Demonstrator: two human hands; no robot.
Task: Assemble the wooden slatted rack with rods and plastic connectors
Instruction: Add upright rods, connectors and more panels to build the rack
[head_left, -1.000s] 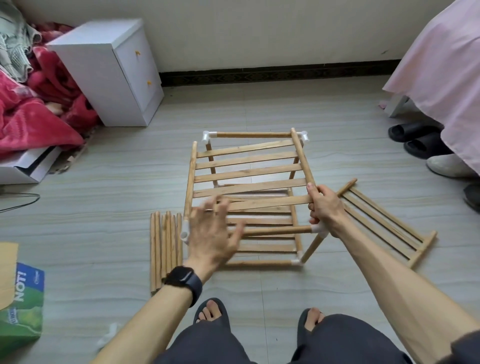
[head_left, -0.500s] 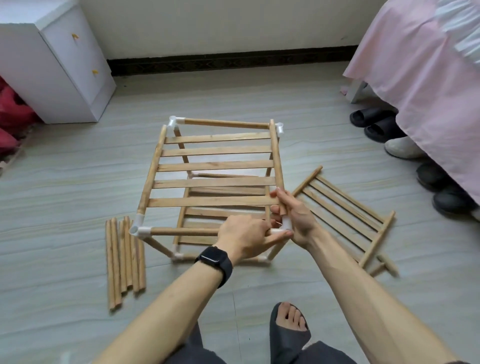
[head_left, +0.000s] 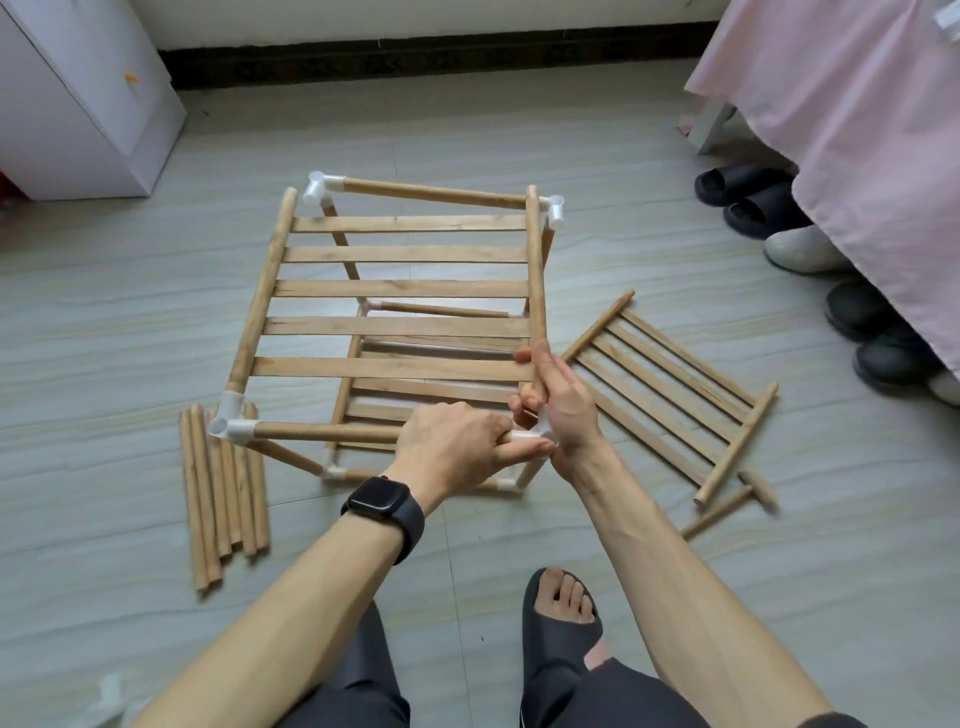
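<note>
- The half-built rack (head_left: 400, 291) stands on the floor just beyond both hands; its near-right white connector (head_left: 523, 436) sits between them
- Left hand (head_left: 452, 452) curls round the front rod (head_left: 322, 432) beside it; right hand (head_left: 563, 405) grips the side rail (head_left: 535, 270) above it
- Probably light, stiff wood with push-fit joints; best held close to the connector
- Spare rods (head_left: 223, 493) lie left of the left hand; a loose slatted panel (head_left: 670, 395) right of the right

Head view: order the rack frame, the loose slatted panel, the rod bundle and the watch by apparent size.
1. rack frame
2. loose slatted panel
3. rod bundle, close to the panel in spread, so this pair is unsure
4. watch
</note>
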